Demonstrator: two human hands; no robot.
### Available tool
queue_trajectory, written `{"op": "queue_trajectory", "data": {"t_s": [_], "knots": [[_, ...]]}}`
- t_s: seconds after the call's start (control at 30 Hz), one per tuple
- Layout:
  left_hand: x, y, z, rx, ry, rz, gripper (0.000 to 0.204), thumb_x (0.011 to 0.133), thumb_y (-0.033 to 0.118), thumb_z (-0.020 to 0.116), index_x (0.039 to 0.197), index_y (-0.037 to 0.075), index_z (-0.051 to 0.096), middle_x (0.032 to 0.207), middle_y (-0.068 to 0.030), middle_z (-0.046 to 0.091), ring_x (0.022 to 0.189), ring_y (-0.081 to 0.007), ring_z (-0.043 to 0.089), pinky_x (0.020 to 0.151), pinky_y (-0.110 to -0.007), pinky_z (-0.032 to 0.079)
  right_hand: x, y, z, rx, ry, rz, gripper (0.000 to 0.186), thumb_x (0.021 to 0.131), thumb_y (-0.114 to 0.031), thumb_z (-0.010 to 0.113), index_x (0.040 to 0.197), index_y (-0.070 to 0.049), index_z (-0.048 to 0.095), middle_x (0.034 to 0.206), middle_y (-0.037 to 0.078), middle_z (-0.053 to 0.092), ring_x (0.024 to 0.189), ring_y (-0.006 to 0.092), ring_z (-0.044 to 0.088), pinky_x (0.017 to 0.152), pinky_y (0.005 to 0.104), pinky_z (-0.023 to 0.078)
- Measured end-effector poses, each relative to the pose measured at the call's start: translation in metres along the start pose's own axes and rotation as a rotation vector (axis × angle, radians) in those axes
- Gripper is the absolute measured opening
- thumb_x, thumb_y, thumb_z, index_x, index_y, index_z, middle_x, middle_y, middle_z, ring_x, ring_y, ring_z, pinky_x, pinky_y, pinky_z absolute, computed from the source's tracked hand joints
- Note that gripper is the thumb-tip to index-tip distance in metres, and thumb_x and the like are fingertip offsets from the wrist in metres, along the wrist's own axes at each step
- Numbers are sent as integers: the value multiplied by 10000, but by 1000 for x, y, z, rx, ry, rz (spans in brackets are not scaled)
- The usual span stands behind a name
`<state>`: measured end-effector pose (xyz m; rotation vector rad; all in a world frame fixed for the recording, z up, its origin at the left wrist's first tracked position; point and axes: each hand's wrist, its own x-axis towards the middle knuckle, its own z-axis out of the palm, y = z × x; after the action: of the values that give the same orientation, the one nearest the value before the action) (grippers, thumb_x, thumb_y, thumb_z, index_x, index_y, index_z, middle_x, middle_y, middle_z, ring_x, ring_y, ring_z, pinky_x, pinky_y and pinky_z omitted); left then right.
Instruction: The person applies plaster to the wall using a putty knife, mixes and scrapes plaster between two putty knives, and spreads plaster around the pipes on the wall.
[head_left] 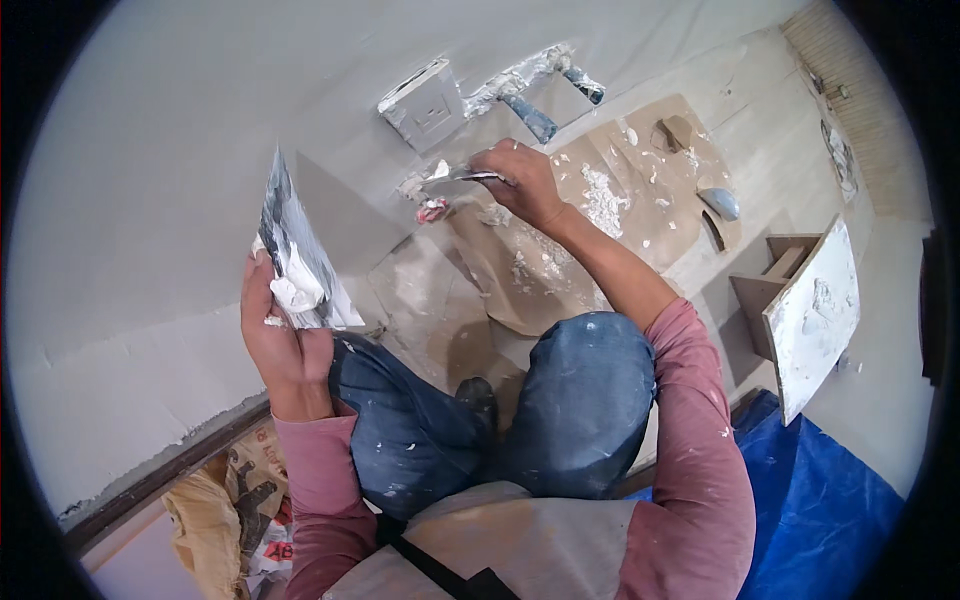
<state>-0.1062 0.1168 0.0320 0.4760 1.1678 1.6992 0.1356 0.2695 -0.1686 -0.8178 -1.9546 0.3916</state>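
Grey plastered wall (pixel 180 150) fills the upper left, meeting a floor covered with spattered brown cardboard (pixel 600 200). A putty knife (pixel 462 180) is gripped in the right hand (pixel 520 180), whose fingers are curled shut around its handle; the narrow blade projects leftward past the fingertips, smeared with white filler, its tip close to the wall just below a white socket plate (pixel 425 105). A broad metal trowel (pixel 295 255) is held upright in the left hand (pixel 280 340), fingers closed on its lower edge; its grey face carries a lump of white filler near the thumb. Blue-jeaned knees (pixel 590 390) are bent below, beside a blue tarpaulin (pixel 820 500).
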Motion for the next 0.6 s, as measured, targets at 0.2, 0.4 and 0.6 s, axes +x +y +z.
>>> {"op": "queue_trajectory", "data": {"t_s": [0.2, 0.4, 0.6], "knots": [[-1, -1, 7, 41, 90, -25, 214, 1032, 187, 531, 1183, 59, 613, 948, -25, 712, 752, -134, 690, 618, -278, 564, 6, 12, 9, 24, 90, 12, 263, 712, -40, 744, 937, -145, 659, 859, 31, 681, 851, 260, 666, 685, 385, 537], [-3, -2, 4, 18, 5, -51, 239, 1046, 188, 508, 1212, 42, 599, 1016, -47, 704, 856, -144, 689, 736, -287, 569, -12, 25, 6, -84, 171, 182, 251, 719, -36, 739, 933, -146, 667, 912, 39, 694, 852, 282, 670, 723, 394, 551], [-5, -3, 1, 10, -76, -59, 281, 1044, 185, 507, 1258, 23, 589, 1086, -61, 690, 975, -157, 668, 854, -301, 538, -23, 18, -10, -113, 93, 98, 259, 710, -33, 748, 937, -137, 678, 950, 43, 701, 865, 289, 666, 745, 391, 542]]}}
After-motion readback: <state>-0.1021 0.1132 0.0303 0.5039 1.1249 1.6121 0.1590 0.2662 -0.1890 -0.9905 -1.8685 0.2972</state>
